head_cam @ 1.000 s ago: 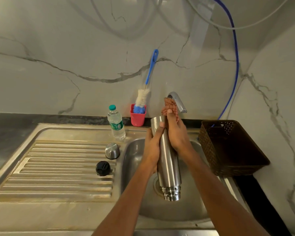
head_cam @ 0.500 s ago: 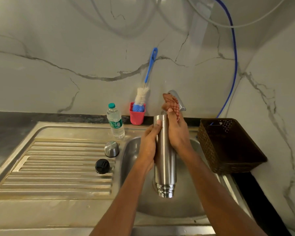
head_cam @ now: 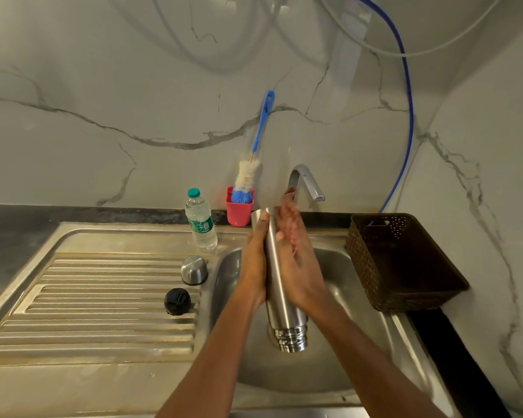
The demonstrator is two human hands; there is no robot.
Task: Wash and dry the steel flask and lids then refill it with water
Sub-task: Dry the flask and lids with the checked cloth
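The steel flask [head_cam: 284,312] hangs upside down over the sink basin [head_cam: 360,342], its threaded mouth pointing down. My left hand [head_cam: 254,260] grips its left side, thumb near the upturned base. My right hand [head_cam: 302,273], blurred by motion, holds a reddish scrub cloth [head_cam: 290,218] against the flask's right side. The rounded steel lid [head_cam: 194,270] and the black inner lid [head_cam: 177,301] sit on the ribbed drainboard [head_cam: 103,297], left of the basin.
The tap [head_cam: 307,182] arches just behind the flask; no water stream shows. A plastic water bottle [head_cam: 200,221] and a red cup [head_cam: 239,211] holding a blue-handled bottle brush stand at the back. A brown basket [head_cam: 405,267] sits right of the basin.
My right hand has slid with the cloth down from the flask's upturned base along its side, uncovering the tap. The flask stays upside down in my left hand.
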